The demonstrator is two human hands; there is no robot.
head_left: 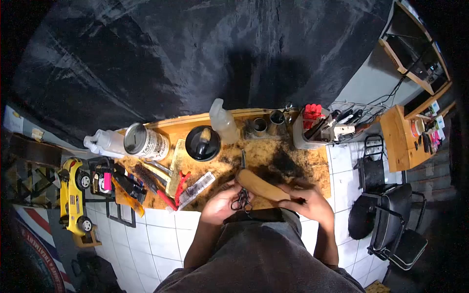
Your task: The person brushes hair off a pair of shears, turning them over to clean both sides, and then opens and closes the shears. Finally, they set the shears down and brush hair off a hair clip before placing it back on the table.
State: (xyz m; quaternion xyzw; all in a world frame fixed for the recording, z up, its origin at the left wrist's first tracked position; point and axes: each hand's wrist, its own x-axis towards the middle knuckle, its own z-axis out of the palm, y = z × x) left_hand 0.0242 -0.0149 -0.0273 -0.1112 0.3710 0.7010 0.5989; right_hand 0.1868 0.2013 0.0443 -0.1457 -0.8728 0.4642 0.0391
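A tan, smooth, oblong wooden piece [261, 185] is held above the near edge of a black-stained wooden table [315, 163], in front of the person's dark top. The right hand [312, 201] is clamped on its narrower end. The left hand [219, 202] is closed on dark-handled scissors [239, 201], its fingertips beside the wider end; the scissors' finger rings point toward the person and their tip points away, partly hidden behind the wooden piece.

Left of the hands, a pale comb [196, 189] lies diagonally on the table, beside a red clip [181, 183]. Farther left are a dark-bristled brush [145, 176] and a large labelled can [145, 141]. Beyond the comb sits a black bowl [194, 155] with a small brush [205, 136] in it, and a translucent spray bottle [223, 122] stands just to its right. Two cups, one near [259, 127] and one slightly farther right [277, 118], stand near the back edge. At the right corner, a container [305, 141] holds red and black tools. A yellow toy car [73, 198] is at far left; black chairs [393, 215] stand on white tiles at right.
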